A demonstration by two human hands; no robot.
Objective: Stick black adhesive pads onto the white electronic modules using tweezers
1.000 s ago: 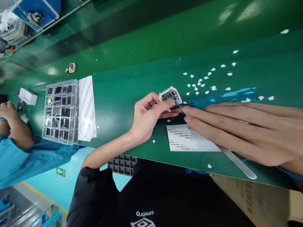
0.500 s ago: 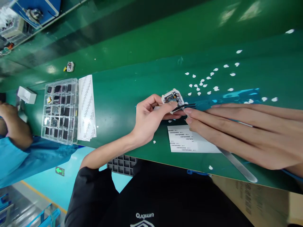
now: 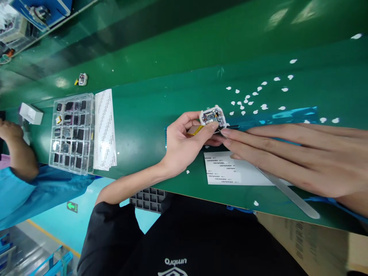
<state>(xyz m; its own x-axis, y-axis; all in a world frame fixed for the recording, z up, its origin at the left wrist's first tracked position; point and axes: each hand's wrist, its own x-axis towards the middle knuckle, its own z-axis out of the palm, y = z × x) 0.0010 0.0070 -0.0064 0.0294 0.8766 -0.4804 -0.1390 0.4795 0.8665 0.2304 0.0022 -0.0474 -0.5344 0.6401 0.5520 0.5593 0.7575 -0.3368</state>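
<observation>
My left hand (image 3: 181,142) pinches a small white square device (image 3: 213,115) with an exposed circuit board, held just above the green table (image 3: 149,111). A yellow strip pokes out under its thumb. My right hand (image 3: 293,157) lies long across the right side, fingers closed on metal tweezers (image 3: 290,195). The tweezer tips reach the device's lower right corner, while the blunt tail sticks out toward the table's near edge. Under my right fingers sits a white label sheet (image 3: 230,172).
A clear compartment tray (image 3: 73,132) of dark parts and a white label sheet (image 3: 105,128) lie at the left. Another small device (image 3: 82,79) sits farther back. Several white paper dots (image 3: 253,99) and blue film (image 3: 287,115) lie behind my hands. Another person's blue-sleeved arm (image 3: 20,172) rests far left.
My left hand has lifted and turned the device slightly up and to the right, and a yellow strip now shows under it. My right hand followed with the tweezers.
</observation>
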